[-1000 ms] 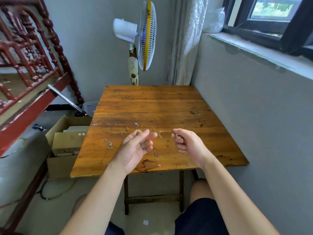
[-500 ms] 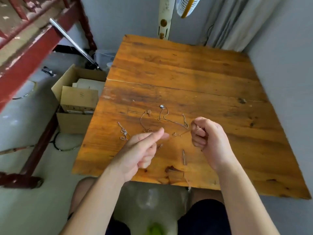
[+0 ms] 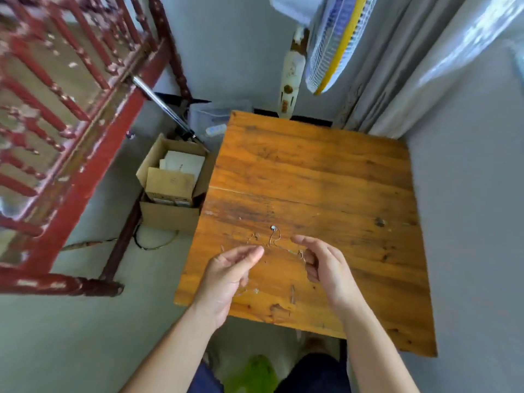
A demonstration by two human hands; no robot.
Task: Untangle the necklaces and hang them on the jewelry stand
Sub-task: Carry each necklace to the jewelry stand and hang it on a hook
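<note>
Lying tangled at lower centre on the wooden counter [image 3: 312,171], the thin silvery necklaces [image 3: 273,228] are trailing between both hands. The left grip [image 3: 226,276] is pinching one chain; the right grip [image 3: 326,265] is curling beside another, its hold unclear. Blur is obscuring the markings on the cardboard box [image 3: 170,182].

Two hands [image 3: 226,276] [image 3: 329,268], one necklace tangle [image 3: 273,228], one table [image 3: 312,171], one fan [image 3: 337,43], one box [image 3: 170,217]

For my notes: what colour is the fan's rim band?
The fan's rim band is yellow; head view.
</note>
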